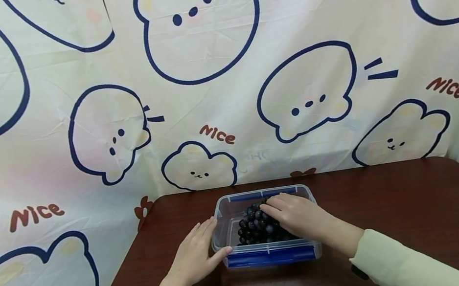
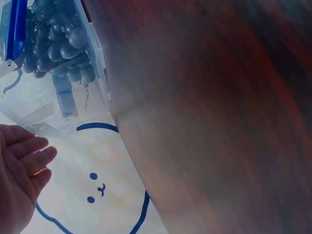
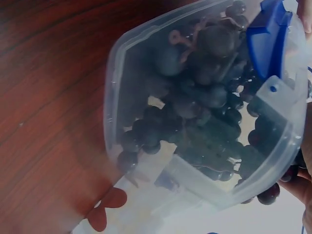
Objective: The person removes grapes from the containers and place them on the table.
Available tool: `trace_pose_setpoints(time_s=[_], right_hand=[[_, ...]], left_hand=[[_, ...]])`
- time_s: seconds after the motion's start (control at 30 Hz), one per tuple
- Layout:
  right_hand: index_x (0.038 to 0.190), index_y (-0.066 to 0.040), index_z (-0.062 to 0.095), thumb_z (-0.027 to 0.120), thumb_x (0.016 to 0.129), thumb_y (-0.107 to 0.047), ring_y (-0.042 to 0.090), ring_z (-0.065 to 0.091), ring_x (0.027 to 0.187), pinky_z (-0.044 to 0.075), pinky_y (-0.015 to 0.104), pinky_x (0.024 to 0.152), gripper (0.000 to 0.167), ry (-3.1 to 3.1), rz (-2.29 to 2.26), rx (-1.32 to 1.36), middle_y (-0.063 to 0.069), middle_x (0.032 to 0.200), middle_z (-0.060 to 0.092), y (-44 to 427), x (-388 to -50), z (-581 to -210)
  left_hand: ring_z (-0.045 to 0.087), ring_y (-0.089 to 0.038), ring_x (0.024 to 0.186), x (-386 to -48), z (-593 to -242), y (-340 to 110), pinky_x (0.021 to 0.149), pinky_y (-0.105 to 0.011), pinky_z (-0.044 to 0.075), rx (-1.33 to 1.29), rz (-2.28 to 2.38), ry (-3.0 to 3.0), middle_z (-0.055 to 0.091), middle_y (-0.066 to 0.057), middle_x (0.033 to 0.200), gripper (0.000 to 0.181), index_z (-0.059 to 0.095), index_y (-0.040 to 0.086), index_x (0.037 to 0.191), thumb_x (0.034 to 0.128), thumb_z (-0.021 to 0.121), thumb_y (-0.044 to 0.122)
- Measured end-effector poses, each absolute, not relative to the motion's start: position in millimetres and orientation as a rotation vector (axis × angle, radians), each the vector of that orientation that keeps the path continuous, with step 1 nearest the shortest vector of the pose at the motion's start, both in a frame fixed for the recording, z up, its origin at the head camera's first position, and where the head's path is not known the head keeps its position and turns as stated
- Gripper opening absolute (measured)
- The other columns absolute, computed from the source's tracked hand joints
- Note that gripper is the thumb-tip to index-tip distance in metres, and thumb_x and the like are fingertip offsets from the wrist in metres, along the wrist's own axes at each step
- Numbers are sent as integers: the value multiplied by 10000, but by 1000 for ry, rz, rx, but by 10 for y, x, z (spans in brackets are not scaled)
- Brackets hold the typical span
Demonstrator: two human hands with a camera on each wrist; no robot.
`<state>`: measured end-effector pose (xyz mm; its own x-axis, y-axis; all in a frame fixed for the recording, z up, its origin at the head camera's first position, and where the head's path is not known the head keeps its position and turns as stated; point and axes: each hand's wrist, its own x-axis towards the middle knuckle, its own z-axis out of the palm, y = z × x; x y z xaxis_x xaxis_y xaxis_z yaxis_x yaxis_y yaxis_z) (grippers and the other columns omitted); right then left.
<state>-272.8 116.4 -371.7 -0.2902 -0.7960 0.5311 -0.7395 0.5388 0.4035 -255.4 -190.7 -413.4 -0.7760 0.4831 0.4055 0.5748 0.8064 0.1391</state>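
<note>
One cluster of dark grapes (image 1: 257, 225) holds centre stage on my feed, down inside the clear box (image 1: 267, 245), heaped toward its right side with floor showing at the left! Over the top lies the right grip (image 1: 298, 214), fingers bent across the fruit; whether they clamp any of it, I cannot tell from where I sit. On the opposite flank, the left grip (image 1: 194, 254): fingers stretched out, holding nothing, set along the box's left side, thumb at the front corner.

The step in hand, as I judge it, is handling the grapes in the box while the left side stands by to steady it. Next move, I'd say, calls for a light touch from the right, no berry squashed or tipped over the rim, and a quiet box throughout.

Now the lettering! I read no brand or label on the box or its front blue clip (image 1: 271, 257). It sits on the red-brown tabletop (image 1: 398, 201), and beyond that hangs a pale cloth (image 1: 309, 22) of navy-outlined cartoon faces, where red "Nice" lettering (image 1: 35, 216) reads out three times; one pale mark near the middle is too faint for me to call
</note>
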Motion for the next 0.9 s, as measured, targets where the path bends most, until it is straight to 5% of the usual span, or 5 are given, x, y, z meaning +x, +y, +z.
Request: trace_pose_setpoints(time_s=[0.57,0.9], right_hand=[[1282,-40,626,778,756,24,272,606,1137,518,357,905,551,-1967,-227,1281,144,1244,634,1269,-2715,-3736],[1256,-35,647,483,984,37,261,621,1092,498,379,940,326,-1843,-226,1276,150,1226,642,1287,-2762,-3751]], left_hand=[[470,-301,1300,-2547,-4135,-1901,1092,-481,324,-779,-372,-2661,501,-147,1418,782,524,-16,1372,900,561,606],[452,-296,1317,-2554,-4139,-1906,1099,-479,314,-778,-377,-2678,487,-139,1433,775,513,-3,1386,896,574,595]])
